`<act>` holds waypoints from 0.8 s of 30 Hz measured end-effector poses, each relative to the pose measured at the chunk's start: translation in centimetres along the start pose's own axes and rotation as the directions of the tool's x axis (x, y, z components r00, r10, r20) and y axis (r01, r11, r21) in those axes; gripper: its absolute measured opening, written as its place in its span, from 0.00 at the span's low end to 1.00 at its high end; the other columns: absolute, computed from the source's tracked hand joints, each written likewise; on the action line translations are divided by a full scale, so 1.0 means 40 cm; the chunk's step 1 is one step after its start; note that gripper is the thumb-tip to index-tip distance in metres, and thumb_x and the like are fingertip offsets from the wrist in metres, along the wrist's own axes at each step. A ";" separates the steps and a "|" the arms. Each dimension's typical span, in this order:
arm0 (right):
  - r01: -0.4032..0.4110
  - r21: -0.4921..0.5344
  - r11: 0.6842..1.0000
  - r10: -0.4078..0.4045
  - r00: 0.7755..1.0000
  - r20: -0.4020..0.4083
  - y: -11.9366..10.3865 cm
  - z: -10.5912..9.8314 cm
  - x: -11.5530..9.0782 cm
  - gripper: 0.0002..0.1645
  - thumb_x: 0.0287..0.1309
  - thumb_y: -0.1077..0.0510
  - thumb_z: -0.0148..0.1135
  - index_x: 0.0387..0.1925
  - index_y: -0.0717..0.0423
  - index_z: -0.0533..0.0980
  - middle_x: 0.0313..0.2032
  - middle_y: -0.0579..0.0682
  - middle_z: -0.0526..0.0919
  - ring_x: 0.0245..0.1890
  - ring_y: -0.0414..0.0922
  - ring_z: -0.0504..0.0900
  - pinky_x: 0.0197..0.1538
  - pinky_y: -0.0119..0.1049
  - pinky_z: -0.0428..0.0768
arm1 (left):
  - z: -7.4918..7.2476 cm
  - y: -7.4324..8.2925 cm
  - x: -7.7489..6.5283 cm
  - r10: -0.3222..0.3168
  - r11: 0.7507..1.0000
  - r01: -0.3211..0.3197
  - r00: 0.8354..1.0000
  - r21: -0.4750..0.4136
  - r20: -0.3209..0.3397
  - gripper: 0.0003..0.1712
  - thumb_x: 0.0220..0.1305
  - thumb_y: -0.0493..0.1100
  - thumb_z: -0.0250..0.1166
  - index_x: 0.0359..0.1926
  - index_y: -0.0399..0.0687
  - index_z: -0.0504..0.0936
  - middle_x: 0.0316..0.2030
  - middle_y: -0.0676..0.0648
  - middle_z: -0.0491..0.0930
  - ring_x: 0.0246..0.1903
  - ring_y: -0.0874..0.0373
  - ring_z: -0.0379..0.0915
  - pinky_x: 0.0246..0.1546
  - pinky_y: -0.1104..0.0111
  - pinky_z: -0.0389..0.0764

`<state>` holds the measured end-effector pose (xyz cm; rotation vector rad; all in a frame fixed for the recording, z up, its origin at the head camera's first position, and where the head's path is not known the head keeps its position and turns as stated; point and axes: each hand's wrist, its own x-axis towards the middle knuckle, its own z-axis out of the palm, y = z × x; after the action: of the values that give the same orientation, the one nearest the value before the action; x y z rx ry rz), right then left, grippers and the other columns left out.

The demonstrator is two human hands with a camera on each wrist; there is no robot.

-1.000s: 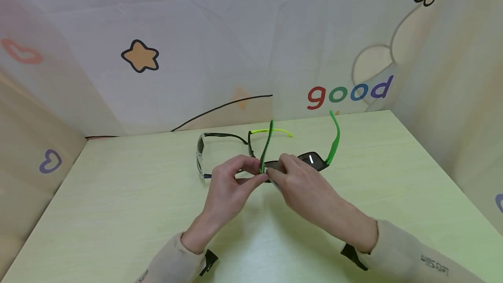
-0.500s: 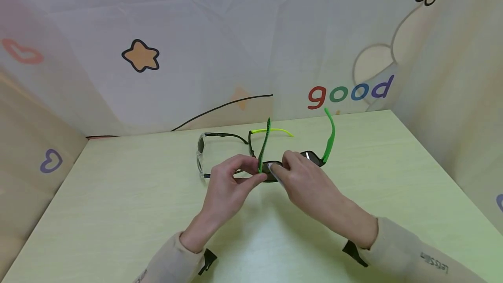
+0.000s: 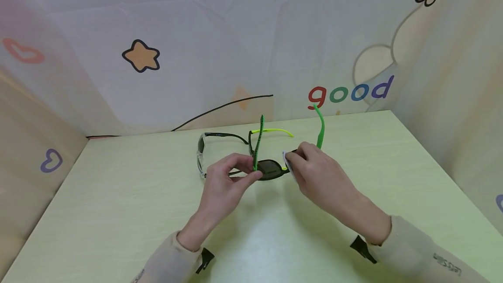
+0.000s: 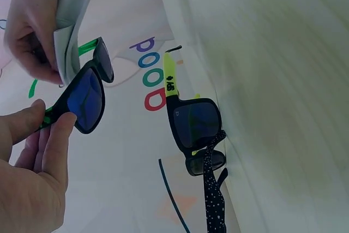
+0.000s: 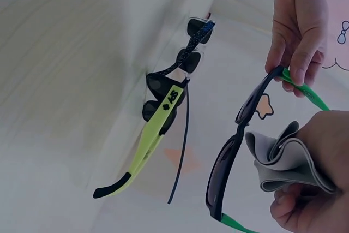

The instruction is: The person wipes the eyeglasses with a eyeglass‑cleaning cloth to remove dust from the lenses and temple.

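Observation:
My left hand pinches black sunglasses with green temples between thumb and fingers at the hinge end, holding them raised. The temples point away and up. In my right hand is a folded grey cleaning cloth, gripped between thumb and fingers. It lies against the inner side of the sunglasses near the bridge and far lens. From the head view, that lens is mostly hidden behind the right hand; the right wrist view shows both lenses edge-on.
Sunglasses with a clear frame and dark temples stand on the table behind my left hand. Beside them are black sunglasses with yellow temples, partly hidden by the held pair in the head view. A printed curtain hangs along the table's back edge.
My right hand has moved right with the cloth, from the left lens past the bridge, uncovering the left lens. The held sunglasses have shifted slightly left, their green temples with them.

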<state>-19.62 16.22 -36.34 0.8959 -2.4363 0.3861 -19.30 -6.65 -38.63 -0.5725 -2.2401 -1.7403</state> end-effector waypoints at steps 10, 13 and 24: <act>-0.077 -0.080 0.994 0.085 0.992 0.095 0.020 0.011 -0.009 0.10 0.56 0.68 0.74 0.41 0.64 0.85 0.30 0.54 0.73 0.29 0.47 0.73 0.28 0.36 0.81 | -0.003 0.000 0.003 0.009 1.000 -0.009 1.000 -0.005 -0.009 0.12 0.55 0.29 0.77 0.39 0.41 0.86 0.32 0.49 0.84 0.34 0.56 0.82 0.36 0.63 0.89; -0.059 -0.101 0.993 0.069 0.993 0.096 0.023 0.015 -0.010 0.10 0.56 0.68 0.75 0.40 0.62 0.84 0.30 0.53 0.73 0.29 0.48 0.73 0.26 0.36 0.80 | -0.001 0.002 0.003 0.011 1.000 -0.011 1.000 -0.005 -0.001 0.12 0.55 0.29 0.77 0.40 0.39 0.86 0.32 0.48 0.84 0.34 0.56 0.81 0.36 0.64 0.88; -0.056 -0.196 0.979 0.081 0.989 0.121 0.029 0.019 -0.004 0.14 0.55 0.64 0.77 0.44 0.58 0.85 0.32 0.54 0.74 0.33 0.50 0.76 0.22 0.37 0.79 | 0.002 0.009 0.001 0.053 0.999 -0.053 0.998 0.009 0.019 0.11 0.56 0.29 0.77 0.39 0.41 0.85 0.33 0.49 0.84 0.35 0.56 0.82 0.34 0.66 0.88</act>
<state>-20.56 16.84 -37.15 0.7763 -2.5750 0.1166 -19.18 -6.47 -38.33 -0.6431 -2.2235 -1.7053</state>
